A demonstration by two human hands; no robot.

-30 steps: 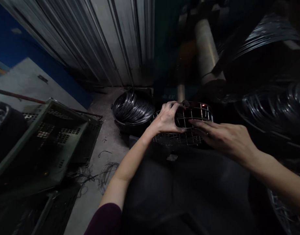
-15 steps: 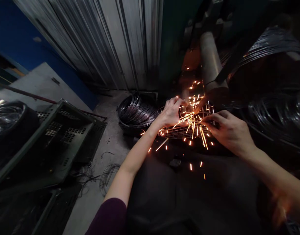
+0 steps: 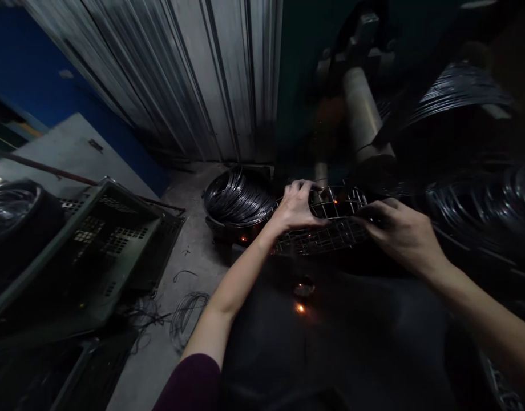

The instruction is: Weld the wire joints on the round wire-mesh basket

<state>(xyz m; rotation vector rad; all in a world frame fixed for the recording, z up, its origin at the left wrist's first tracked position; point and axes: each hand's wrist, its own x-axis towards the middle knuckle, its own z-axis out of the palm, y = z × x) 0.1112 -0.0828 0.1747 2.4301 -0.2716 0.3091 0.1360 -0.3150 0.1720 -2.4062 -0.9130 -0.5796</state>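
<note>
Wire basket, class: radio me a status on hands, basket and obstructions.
Left hand grips wire basket rim. Right hand holds its right side. Wire coil close at left; embers glowing.

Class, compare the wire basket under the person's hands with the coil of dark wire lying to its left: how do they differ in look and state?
The wire basket is an open grid of pale crossed wires; the wire coil is many dark loops bundled tightly together. The left hand and right hand both grip the wire basket, while the wire coil lies untouched. Small embers glow on the wire basket; the wire coil's loops show none. Both are metal wire.
</note>
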